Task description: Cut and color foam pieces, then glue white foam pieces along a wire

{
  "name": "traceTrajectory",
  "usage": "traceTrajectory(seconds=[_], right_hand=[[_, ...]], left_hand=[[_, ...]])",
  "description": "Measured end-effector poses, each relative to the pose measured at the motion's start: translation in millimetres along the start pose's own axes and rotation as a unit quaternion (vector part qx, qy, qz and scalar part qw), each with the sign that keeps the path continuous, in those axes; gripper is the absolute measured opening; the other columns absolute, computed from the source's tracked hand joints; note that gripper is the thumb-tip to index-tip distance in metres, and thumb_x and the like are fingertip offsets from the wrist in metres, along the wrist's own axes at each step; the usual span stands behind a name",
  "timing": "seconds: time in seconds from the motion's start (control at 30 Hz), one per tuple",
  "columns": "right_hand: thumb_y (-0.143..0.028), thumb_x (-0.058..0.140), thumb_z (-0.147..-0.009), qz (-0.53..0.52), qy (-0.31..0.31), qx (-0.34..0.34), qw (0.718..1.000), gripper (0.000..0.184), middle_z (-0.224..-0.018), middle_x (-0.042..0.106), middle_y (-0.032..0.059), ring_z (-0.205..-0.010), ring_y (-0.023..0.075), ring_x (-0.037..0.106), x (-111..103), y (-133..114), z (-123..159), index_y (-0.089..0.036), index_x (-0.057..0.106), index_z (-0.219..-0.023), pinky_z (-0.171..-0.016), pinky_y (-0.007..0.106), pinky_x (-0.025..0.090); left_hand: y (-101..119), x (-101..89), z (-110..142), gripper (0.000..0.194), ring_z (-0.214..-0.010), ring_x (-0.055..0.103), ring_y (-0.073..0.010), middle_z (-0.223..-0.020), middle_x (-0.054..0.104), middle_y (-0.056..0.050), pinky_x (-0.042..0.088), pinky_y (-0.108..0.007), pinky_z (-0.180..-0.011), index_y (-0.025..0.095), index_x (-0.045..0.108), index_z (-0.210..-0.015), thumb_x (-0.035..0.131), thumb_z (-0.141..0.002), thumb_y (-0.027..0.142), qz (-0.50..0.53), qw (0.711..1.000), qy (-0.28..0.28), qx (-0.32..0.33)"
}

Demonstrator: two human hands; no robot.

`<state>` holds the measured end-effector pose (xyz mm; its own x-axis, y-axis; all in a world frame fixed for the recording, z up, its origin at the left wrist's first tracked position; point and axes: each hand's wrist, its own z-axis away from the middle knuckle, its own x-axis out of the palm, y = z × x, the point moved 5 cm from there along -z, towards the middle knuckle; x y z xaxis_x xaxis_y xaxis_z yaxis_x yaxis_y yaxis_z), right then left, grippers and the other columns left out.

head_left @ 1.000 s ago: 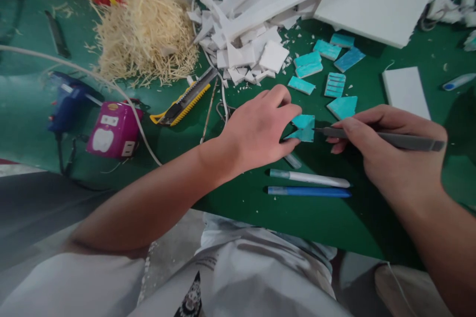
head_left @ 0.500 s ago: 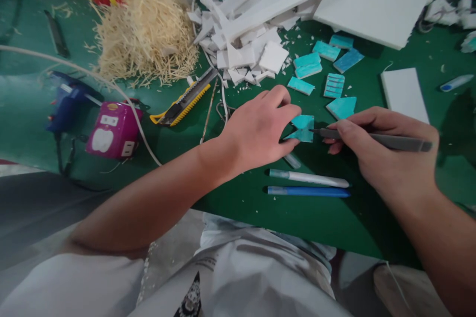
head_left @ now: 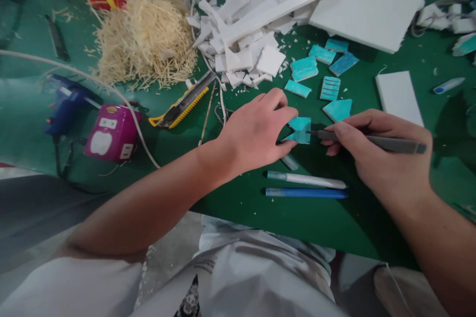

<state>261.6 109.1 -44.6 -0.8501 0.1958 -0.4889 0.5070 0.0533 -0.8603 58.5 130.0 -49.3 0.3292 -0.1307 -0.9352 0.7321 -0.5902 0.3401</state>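
Note:
My left hand (head_left: pixel 256 131) pinches a turquoise-painted foam piece (head_left: pixel 303 131) with a V-shaped notch, between thumb and fingers; the fingertips partly cover it. In my right hand (head_left: pixel 386 143) lies a slim dark grey pointed tool (head_left: pixel 394 143), gripped like a pen. Its thin tip meets the right edge of the foam piece; whether it is a craft knife or tweezers I cannot tell. Above my right fingers rests a pointed turquoise piece (head_left: pixel 338 109), and beyond it a turquoise piece with dark stripes (head_left: pixel 330 88). Below the hands lie a white marker (head_left: pixel 312 179) and a blue marker (head_left: pixel 308 192).
White foam scraps (head_left: pixel 241 54) and a straw-coloured heap of shavings (head_left: pixel 148 39) cover the back. A yellow utility knife (head_left: pixel 184 101), a magenta power adapter (head_left: pixel 112 132) and a blue glue gun (head_left: pixel 70 101) lie left. Right are a white foam block (head_left: pixel 399 94) and a large white board (head_left: pixel 372 5).
The whole view has shifted slightly. Both hands keep their hold on the foam piece and the grey tool, with the tip still at the piece's edge.

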Motion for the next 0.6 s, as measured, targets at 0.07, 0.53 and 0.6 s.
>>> traceTrajectory(seconds=[0.07, 0.53, 0.6], right_hand=[[-0.03, 0.081, -0.084, -0.01, 0.011, 0.023, 1.0, 0.017, -0.059, 0.073, -0.0021, -0.048, 0.0139, 0.068, -0.9, -3.6, -1.6, -0.026, 0.078, -0.068, -0.048, 0.025, 0.056], [-0.026, 0.079, -0.082, 0.004, -0.001, 0.03, 1.0, 0.014, -0.06, 0.073, -0.0024, -0.052, 0.0142, 0.069, 2.6, -7.1, -7.3, -0.026, 0.078, -0.068, -0.053, 0.027, 0.057], [-0.025, 0.08, -0.083, 0.003, -0.001, 0.027, 1.0, 0.015, -0.06, 0.074, -0.0022, -0.053, 0.0141, 0.069, 2.1, -7.4, -7.2, -0.026, 0.078, -0.067, -0.053, 0.027, 0.057]], left_hand=[[-0.1, -0.2, 0.9, 0.038, -0.112, 0.067, -0.0278, -0.128, 0.065, -0.013, 0.058, -0.038, -0.089, 0.014, 0.072, -0.128, 0.075, -0.099, 0.038, 0.0, 1.0, 0.0, 0.001], [0.1, -0.2, 3.9, 0.036, -0.114, 0.067, -0.0291, -0.129, 0.064, -0.014, 0.058, -0.04, -0.089, 0.015, 0.072, -0.129, 0.071, -0.102, 0.039, -0.005, 1.0, -0.01, 0.01], [0.6, -0.2, 3.5, 0.037, -0.114, 0.067, -0.029, -0.129, 0.064, -0.014, 0.058, -0.04, -0.089, 0.015, 0.072, -0.13, 0.071, -0.102, 0.039, -0.006, 1.0, -0.011, 0.01]])
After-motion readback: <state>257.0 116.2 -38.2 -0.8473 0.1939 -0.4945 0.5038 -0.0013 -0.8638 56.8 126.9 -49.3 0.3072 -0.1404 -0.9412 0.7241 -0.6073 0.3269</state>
